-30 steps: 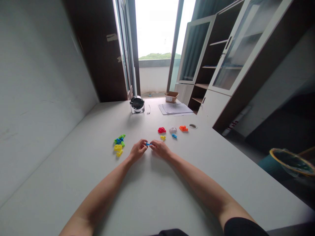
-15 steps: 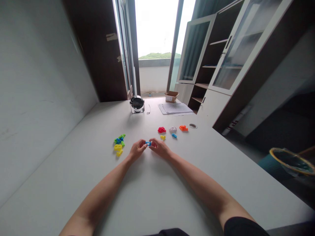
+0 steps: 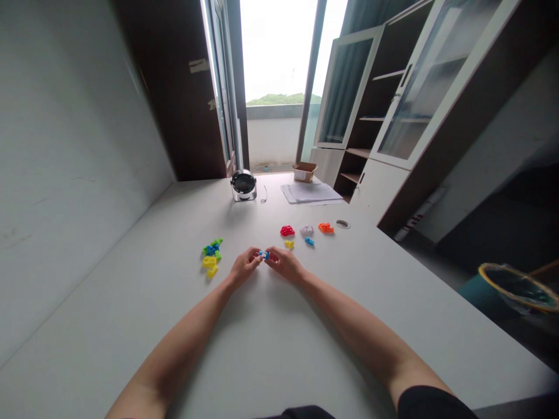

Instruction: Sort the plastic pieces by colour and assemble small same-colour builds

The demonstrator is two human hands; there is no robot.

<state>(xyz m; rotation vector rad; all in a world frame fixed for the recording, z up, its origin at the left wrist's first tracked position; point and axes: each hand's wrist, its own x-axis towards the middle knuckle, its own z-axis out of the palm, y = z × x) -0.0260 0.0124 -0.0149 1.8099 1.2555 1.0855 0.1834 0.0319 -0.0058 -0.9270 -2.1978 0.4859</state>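
Between my two hands is a small blue plastic piece point(image 3: 264, 255) with a pale gap in its middle. My left hand point(image 3: 246, 263) pinches its left end, and my right hand point(image 3: 282, 261) grips its right end. Fingers cover part of it, so its full shape is hidden. Left of my hands lie green and blue pieces point(image 3: 212, 249) in a pile, with yellow pieces point(image 3: 209, 262) just nearer. Beyond my right hand sit a small yellow piece point(image 3: 289, 245), a blue piece point(image 3: 309, 241), and red point(image 3: 287, 231), whitish point(image 3: 307, 230) and orange point(image 3: 325, 228) groups of pieces.
All this is on a white table point(image 3: 271, 349). Toward its far edge stand a round black-and-silver device point(image 3: 243, 185), papers point(image 3: 312, 192) and an open cardboard box point(image 3: 304, 171). A cable hole point(image 3: 343, 224) is at the right. A bin point(image 3: 515, 285) stands beyond the right edge.
The blue piece looks slightly turned between my fingers. Both hands stay in nearly the same place, and the loose pieces have not moved.
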